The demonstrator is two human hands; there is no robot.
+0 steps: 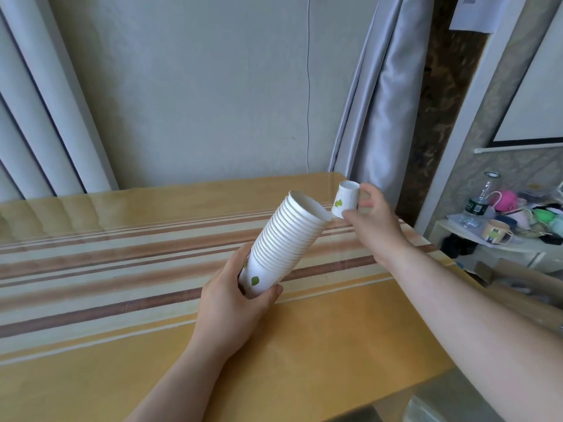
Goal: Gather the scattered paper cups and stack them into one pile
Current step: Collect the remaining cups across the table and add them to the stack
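Striped surface (122, 254) bare of loose cups. Our left hand (231, 303) wraps the base of the tilted stack (283, 242); our right hand (370, 217) pinches the single cup (347, 202), inverted beside the stack's mouth. Light, crushable paper: we grip the sidewalls gently.

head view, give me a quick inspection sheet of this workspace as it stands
surface: table under a yellow and brown striped cloth, no loose cups seen on it
job's things: cup stack held tilted, mouth up and to the right; single cup upside down, close by the stack's rim
clutter: side shelf on the right with a bottle, a mug and coloured items
hands: left hand grips the stack's base; right hand pinches the single cup
cables: thin wire down the wall
surroundings: grey curtains, wall
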